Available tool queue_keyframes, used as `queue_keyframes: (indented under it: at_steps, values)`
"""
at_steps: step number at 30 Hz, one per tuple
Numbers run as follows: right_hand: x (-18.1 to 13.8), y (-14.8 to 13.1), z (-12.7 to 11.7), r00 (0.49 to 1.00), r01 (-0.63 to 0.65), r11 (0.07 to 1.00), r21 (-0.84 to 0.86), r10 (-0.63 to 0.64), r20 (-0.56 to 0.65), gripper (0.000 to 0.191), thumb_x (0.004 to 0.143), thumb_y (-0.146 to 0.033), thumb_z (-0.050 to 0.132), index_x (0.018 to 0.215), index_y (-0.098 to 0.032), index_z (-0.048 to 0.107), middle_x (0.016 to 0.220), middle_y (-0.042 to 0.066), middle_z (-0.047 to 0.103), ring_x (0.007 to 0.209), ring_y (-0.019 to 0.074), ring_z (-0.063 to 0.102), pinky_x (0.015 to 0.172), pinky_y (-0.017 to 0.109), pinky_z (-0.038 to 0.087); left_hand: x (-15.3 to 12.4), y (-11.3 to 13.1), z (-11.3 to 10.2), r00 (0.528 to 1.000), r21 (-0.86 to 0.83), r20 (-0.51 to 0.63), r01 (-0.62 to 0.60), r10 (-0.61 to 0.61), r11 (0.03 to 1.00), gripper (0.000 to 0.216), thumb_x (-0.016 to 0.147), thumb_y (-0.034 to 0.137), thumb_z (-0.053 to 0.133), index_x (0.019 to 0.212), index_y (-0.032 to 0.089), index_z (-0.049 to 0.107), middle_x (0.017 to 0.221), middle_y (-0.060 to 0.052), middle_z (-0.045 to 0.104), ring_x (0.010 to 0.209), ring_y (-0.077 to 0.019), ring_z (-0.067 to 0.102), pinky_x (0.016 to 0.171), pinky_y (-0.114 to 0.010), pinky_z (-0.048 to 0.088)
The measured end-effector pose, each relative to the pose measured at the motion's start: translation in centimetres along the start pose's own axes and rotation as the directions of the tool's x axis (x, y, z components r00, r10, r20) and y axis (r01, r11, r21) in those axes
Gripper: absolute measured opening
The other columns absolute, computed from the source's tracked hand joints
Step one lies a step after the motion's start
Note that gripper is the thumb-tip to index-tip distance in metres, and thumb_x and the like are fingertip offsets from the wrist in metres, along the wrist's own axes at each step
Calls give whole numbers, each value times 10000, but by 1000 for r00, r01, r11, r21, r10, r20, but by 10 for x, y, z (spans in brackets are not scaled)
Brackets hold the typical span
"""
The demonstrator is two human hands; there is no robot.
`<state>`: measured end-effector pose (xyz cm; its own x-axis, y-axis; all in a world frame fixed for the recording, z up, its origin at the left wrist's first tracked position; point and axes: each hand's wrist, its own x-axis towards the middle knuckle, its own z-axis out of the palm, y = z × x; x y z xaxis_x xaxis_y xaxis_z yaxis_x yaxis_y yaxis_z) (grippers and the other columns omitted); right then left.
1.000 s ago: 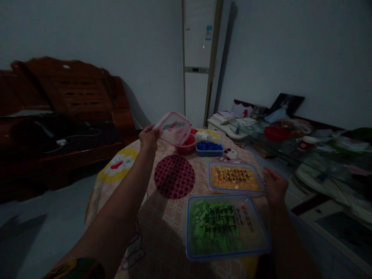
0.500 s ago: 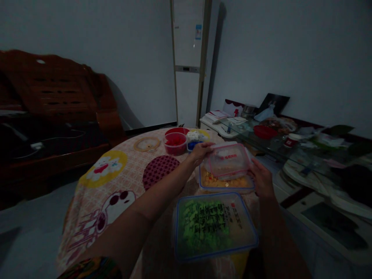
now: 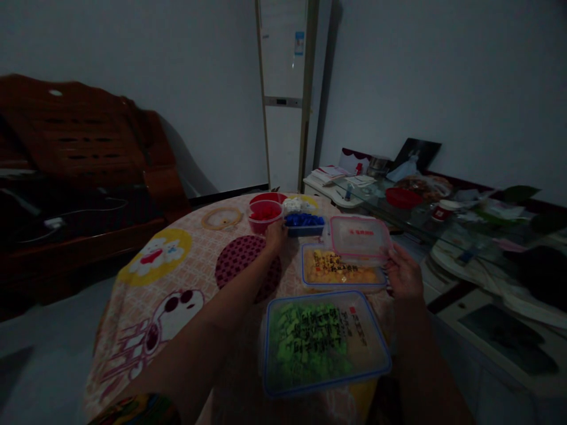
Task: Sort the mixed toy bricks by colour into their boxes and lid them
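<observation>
My right hand [image 3: 404, 271] grips the right corner of a clear lid with a pink rim [image 3: 361, 236] and red writing. The lid is held over the far part of a blue-rimmed lidded box of yellow pieces [image 3: 343, 268]. My left hand [image 3: 277, 235] is at the left end of a box of blue pieces [image 3: 305, 221], beside a round clear tub of red pieces [image 3: 264, 215]. Its fingertips are mostly hidden, so I cannot tell whether they grip the box. Closest to me lies a larger blue-rimmed lidded box of green pieces [image 3: 325, 342].
A purple-red patterned round mat [image 3: 234, 260] and a wooden hoop [image 3: 221, 218] lie on the patterned tablecloth [image 3: 177, 280]. White pieces [image 3: 297, 205] sit behind the blue ones. To the right stands a cluttered glass-topped cabinet [image 3: 376, 198]; a wooden bench [image 3: 88, 141] is at left.
My left hand has let go of the pink-rimmed lid and moved left to the box of blue pieces. The lid, now in my right hand only, has shifted slightly right.
</observation>
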<state>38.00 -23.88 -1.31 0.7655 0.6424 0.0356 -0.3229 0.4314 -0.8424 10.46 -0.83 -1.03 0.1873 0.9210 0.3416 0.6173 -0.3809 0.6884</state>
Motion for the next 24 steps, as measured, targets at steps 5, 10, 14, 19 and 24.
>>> queue_keyframes:
  at_steps: [5,10,14,19,24]
  values:
    - [6,-1,-5,997,-13,997,75,18,-70,298,634,-83,782,910,-146,689,822,31,757,713,132,706,676,234,606,4,-2,9,1000,3,21,21,-21,1000,176,839,157,582,934,157,730,919,-84,730,877,-219,652,845,-329,499]
    - [10,1,-6,1000,11,998,68,-9,-30,207,710,-113,781,894,-147,691,902,45,756,796,132,716,770,237,605,3,-1,13,986,-77,80,-143,149,987,91,793,148,623,782,167,712,800,-65,705,767,-191,623,787,-319,487]
    - [17,4,-1,999,-24,997,71,27,-37,181,712,-89,773,857,-148,683,863,40,754,766,127,712,765,239,606,-1,17,20,952,-130,160,-241,260,962,124,781,161,621,810,158,742,803,-53,725,757,-176,634,781,-298,480]
    - [36,11,6,993,-106,993,44,108,-54,154,733,-53,703,841,-158,668,782,22,740,692,129,702,689,228,616,-4,28,34,908,-227,269,-265,321,937,170,784,202,629,872,147,763,848,-59,756,775,-176,667,763,-273,495]
    - [65,14,31,993,-117,993,-25,118,8,176,695,-61,713,791,-172,617,736,30,725,657,164,705,646,282,633,-1,14,43,931,-423,269,-116,247,899,305,799,144,586,1088,143,686,829,-40,738,709,-144,677,684,-242,532]
